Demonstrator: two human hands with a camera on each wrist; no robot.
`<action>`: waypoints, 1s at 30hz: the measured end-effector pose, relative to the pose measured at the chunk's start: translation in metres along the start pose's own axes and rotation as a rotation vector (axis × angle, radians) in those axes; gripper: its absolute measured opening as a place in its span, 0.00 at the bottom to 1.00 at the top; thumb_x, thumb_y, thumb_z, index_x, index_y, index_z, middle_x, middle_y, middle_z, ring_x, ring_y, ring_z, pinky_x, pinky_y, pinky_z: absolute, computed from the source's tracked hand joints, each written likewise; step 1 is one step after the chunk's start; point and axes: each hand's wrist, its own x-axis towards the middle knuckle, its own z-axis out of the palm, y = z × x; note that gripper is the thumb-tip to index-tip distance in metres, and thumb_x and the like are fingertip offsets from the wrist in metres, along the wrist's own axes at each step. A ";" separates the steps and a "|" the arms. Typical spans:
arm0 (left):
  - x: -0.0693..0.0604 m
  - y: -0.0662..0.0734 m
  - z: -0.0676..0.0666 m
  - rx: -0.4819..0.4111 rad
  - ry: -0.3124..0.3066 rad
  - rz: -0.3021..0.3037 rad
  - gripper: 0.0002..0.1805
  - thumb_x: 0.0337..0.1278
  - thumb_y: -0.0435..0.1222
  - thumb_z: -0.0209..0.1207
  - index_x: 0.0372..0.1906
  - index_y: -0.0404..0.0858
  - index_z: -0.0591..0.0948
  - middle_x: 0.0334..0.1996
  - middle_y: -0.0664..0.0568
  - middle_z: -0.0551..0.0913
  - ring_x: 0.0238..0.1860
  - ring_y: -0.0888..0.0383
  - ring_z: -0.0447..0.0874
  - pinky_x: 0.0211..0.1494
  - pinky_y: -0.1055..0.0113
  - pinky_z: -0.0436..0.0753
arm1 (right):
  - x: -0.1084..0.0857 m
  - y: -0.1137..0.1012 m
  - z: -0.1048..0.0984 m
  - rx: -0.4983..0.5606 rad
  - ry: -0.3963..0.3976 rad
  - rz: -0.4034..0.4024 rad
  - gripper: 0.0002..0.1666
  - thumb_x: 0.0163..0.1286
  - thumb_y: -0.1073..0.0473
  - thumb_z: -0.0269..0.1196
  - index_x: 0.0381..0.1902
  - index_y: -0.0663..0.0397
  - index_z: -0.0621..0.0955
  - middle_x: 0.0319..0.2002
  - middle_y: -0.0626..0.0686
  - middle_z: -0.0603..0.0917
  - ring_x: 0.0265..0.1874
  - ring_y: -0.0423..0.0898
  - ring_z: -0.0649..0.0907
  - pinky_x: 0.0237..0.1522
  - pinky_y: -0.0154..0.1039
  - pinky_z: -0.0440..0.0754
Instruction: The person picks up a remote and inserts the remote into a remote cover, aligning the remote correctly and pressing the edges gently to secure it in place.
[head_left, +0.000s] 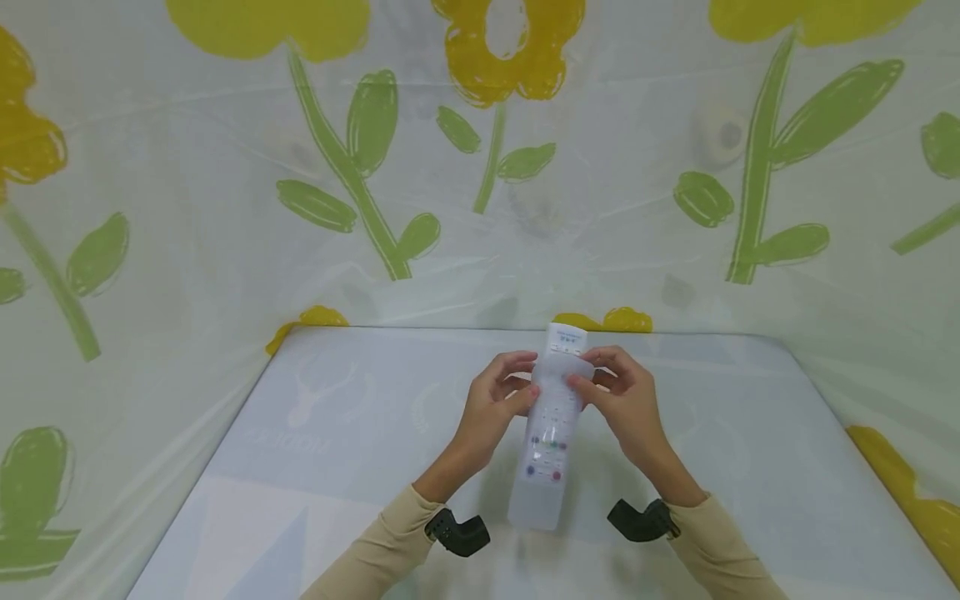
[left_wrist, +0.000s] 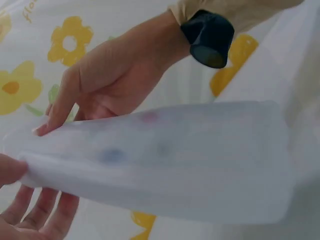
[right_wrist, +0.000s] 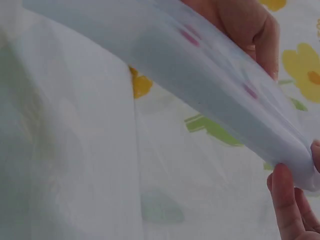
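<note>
A white remote control [head_left: 567, 337] with small coloured buttons sits partly inside a translucent sleeve [head_left: 536, 504]. Its top end sticks out of the sleeve's mouth, and the sleeve's lower end hangs loose beyond the remote. My left hand [head_left: 495, 396] pinches the sleeve's left edge near that mouth. On the opposite edge, my right hand [head_left: 622, 404] pinches the sleeve between thumb and fingers. In the left wrist view the sleeve [left_wrist: 225, 165] stretches across, with blurred buttons showing through. Seen from the right wrist, the sleeve [right_wrist: 150, 55] slants down to the right hand's fingertips [right_wrist: 283, 185].
Below the hands is a pale table [head_left: 375, 450] with faint printed marks. A white sheet [head_left: 600, 233] with yellow flowers and green leaves hangs behind and around it. Each wrist carries a black camera, one on the left [head_left: 459, 533] and one on the right [head_left: 641, 521].
</note>
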 end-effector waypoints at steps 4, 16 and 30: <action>0.004 0.003 -0.002 0.097 0.000 0.012 0.22 0.62 0.26 0.52 0.61 0.43 0.72 0.56 0.48 0.72 0.45 0.52 0.77 0.40 0.60 0.84 | -0.002 -0.002 0.000 -0.085 0.002 -0.042 0.14 0.64 0.64 0.64 0.48 0.62 0.80 0.45 0.52 0.80 0.33 0.47 0.82 0.33 0.36 0.84; 0.010 0.004 -0.010 0.131 0.010 0.009 0.17 0.63 0.32 0.54 0.57 0.42 0.77 0.54 0.52 0.76 0.44 0.51 0.78 0.36 0.57 0.85 | -0.003 -0.002 -0.006 -0.121 -0.056 -0.107 0.13 0.63 0.66 0.64 0.46 0.63 0.82 0.40 0.58 0.83 0.34 0.48 0.84 0.34 0.39 0.85; 0.013 0.004 -0.014 0.146 -0.041 0.004 0.30 0.62 0.30 0.55 0.69 0.45 0.66 0.58 0.44 0.72 0.47 0.47 0.75 0.35 0.60 0.85 | -0.004 0.001 -0.009 -0.105 -0.145 -0.239 0.11 0.59 0.76 0.63 0.40 0.68 0.83 0.40 0.61 0.81 0.38 0.46 0.82 0.35 0.39 0.84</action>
